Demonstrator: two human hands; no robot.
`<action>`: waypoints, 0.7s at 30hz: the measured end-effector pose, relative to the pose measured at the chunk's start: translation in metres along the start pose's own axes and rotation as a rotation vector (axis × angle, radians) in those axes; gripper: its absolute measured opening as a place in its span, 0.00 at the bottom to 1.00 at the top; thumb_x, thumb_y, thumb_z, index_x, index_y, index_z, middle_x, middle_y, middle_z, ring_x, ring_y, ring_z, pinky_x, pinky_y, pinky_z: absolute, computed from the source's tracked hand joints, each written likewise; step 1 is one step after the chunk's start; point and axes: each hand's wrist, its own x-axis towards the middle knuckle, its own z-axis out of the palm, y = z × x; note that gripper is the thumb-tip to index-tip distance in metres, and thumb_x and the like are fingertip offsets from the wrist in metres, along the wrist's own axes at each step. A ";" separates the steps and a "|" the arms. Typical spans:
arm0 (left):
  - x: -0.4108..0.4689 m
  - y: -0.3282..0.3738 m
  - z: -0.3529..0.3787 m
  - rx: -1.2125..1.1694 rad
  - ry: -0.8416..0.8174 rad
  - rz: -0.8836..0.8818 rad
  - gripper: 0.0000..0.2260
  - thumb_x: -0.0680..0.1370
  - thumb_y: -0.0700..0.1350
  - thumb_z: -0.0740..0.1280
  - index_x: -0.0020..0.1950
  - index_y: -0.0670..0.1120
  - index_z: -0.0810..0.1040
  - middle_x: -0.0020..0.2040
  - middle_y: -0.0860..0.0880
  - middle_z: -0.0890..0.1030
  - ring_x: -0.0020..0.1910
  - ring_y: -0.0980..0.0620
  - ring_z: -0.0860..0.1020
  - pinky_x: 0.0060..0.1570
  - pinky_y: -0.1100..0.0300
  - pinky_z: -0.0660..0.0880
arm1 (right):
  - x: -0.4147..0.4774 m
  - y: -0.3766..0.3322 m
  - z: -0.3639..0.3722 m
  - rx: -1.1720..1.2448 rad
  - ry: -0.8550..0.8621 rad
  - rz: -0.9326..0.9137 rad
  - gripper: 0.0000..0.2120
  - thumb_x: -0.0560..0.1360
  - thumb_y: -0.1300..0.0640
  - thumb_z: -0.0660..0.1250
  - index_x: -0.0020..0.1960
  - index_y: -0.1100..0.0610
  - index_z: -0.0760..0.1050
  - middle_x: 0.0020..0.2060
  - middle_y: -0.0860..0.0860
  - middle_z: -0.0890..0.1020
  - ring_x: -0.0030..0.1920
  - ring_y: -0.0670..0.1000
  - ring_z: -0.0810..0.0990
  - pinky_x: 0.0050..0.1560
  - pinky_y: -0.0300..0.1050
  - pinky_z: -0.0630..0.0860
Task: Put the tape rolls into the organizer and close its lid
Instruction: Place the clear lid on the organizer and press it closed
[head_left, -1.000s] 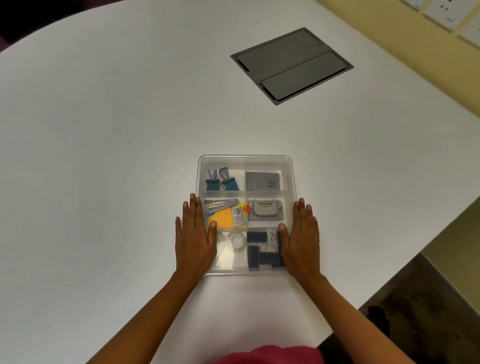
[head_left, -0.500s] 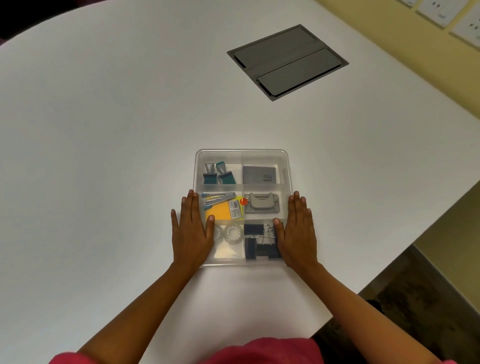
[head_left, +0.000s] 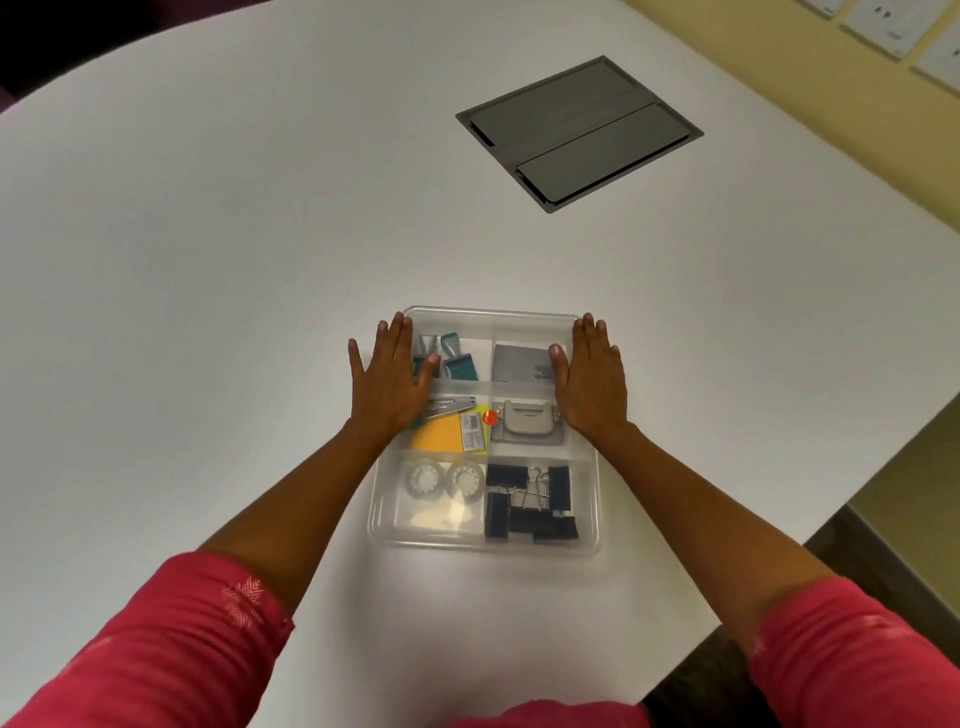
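Observation:
A clear plastic organizer (head_left: 485, 543) with several compartments lies on the white table, its transparent lid lying flat over it. Two clear tape rolls (head_left: 444, 479) lie side by side in the near left compartment. My left hand (head_left: 390, 379) rests flat on the lid's far left part, fingers spread. My right hand (head_left: 589, 375) rests flat on the far right part. Neither hand holds anything. Black binder clips (head_left: 530, 501) fill the near right compartment; a stapler (head_left: 527, 420), orange sticky notes (head_left: 439, 434) and a grey card (head_left: 519, 364) fill others.
A grey cable hatch (head_left: 579, 132) is set into the table at the far right. The table's curved edge (head_left: 810, 530) runs close by on the right, with floor beyond. Wall sockets (head_left: 893, 21) sit at the top right.
Both hands have slid along the lid from the organizer's near end to its far end. The near compartments with the tape rolls and binder clips are now uncovered.

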 end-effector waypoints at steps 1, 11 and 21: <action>0.003 -0.001 -0.002 -0.008 -0.003 0.009 0.32 0.79 0.61 0.48 0.78 0.45 0.50 0.80 0.46 0.53 0.79 0.46 0.51 0.75 0.42 0.40 | 0.002 0.001 0.001 0.009 0.010 0.003 0.29 0.82 0.46 0.49 0.76 0.59 0.47 0.77 0.55 0.52 0.76 0.54 0.48 0.76 0.50 0.46; 0.011 -0.003 -0.008 0.027 0.021 0.057 0.33 0.76 0.62 0.49 0.76 0.45 0.57 0.77 0.46 0.61 0.76 0.45 0.60 0.75 0.45 0.42 | 0.000 0.009 0.004 -0.023 0.007 -0.038 0.31 0.81 0.45 0.52 0.77 0.58 0.47 0.77 0.54 0.52 0.76 0.55 0.50 0.75 0.51 0.47; 0.000 0.010 -0.025 -0.090 -0.043 -0.065 0.26 0.81 0.54 0.52 0.78 0.47 0.52 0.79 0.46 0.57 0.76 0.41 0.61 0.73 0.40 0.59 | -0.004 0.000 -0.015 -0.143 -0.046 -0.061 0.29 0.82 0.47 0.48 0.76 0.61 0.45 0.77 0.56 0.48 0.76 0.54 0.47 0.75 0.53 0.45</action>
